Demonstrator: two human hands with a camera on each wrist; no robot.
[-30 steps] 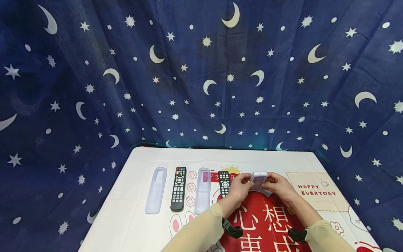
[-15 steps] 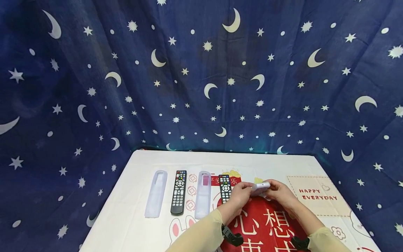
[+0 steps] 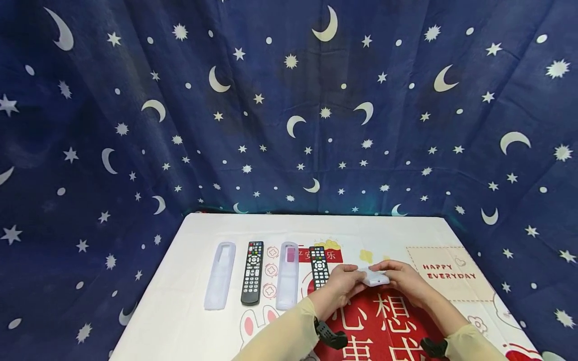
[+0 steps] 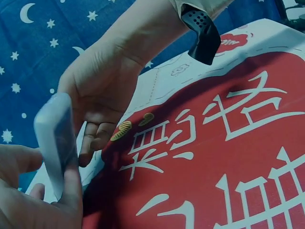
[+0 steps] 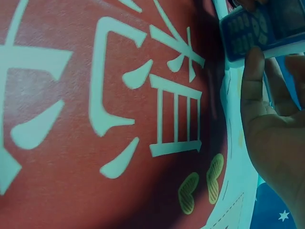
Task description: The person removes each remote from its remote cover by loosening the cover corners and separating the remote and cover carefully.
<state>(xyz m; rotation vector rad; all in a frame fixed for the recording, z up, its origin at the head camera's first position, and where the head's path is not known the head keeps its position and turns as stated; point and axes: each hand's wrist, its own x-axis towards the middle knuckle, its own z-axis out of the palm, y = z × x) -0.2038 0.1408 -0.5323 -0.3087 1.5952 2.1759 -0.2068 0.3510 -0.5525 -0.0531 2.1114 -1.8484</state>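
Both hands hold a remote control in a translucent white sleeve [image 3: 374, 278] above the red printed part of the cloth. My left hand [image 3: 340, 286] pinches its left side, and my right hand [image 3: 404, 281] grips the right side. Seen from the right wrist, the keypad of the sleeved remote control [image 5: 243, 31] shows, with a fingertip of the right hand [image 5: 276, 109] at its edge. In the left wrist view the sleeve's pale back and edge face the camera. To the left lie two black remote controls, one long [image 3: 252, 273] and one partly behind the left hand [image 3: 319, 265].
Two translucent sleeves lie on the table, one at the far left [image 3: 220, 276] and one between the black remotes [image 3: 287, 276]. A printed cloth [image 3: 456, 273] covers the table. A dark blue curtain [image 3: 271, 125] with moons and stars hangs behind and at the sides.
The sleeved remote control stood nearly upright a second ago and has tipped over toward flat, lower down. Both hands keep their hold. The head view has shifted slightly.
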